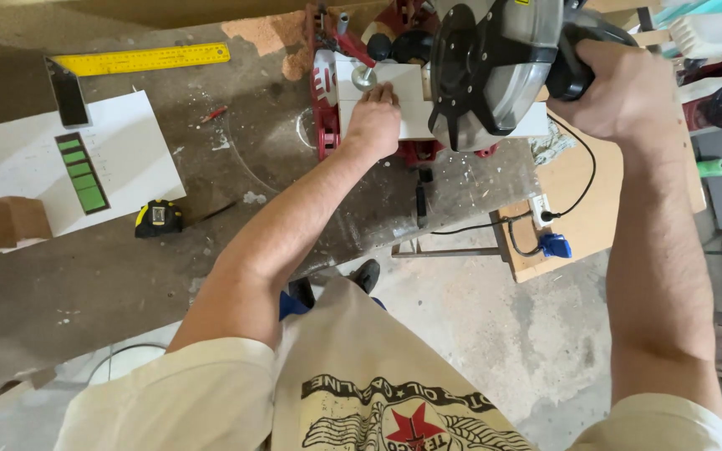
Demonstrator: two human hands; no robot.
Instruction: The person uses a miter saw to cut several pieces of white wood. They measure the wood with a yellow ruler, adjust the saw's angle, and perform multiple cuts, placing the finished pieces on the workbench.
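We see the left hand (373, 124) pressed flat, fingers spread, on a white rectangular board (403, 100) lying on the red metal mitre saw base (325, 104) atop the dusty grey tabletop (211, 192). The right hand (624, 92) is clamped around the black handle (570, 71) of the raised grey saw head (495, 67), directly above the board.

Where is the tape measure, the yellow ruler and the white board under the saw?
tape measure (158, 217), head view, its yellow-black case
yellow ruler (139, 58), head view, mid-length
white board (403, 100), head view, top face
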